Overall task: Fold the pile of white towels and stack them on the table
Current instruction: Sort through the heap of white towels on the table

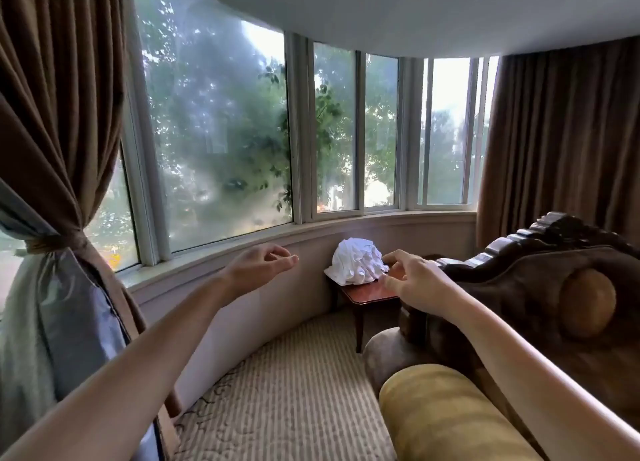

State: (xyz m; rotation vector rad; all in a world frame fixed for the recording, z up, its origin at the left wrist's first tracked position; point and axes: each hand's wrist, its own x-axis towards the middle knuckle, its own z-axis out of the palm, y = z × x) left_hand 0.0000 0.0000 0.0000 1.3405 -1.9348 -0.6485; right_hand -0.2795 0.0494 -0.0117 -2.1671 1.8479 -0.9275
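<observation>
Crumpled heap of white cotton towels (358,265) sits on the small dark-red wooden side table (372,292) by the window sill. Left hand (261,264) and right hand (414,282) raised, fingers loosely curled, holding nothing. Cloth looks light and limp; pinch a top edge or corner

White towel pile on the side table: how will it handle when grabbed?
Probably floppy: the crumpled white towel pile is all creases, so it should sag. Its corner seems to overhang the small reddish wooden table, so a push might slide it off.
</observation>
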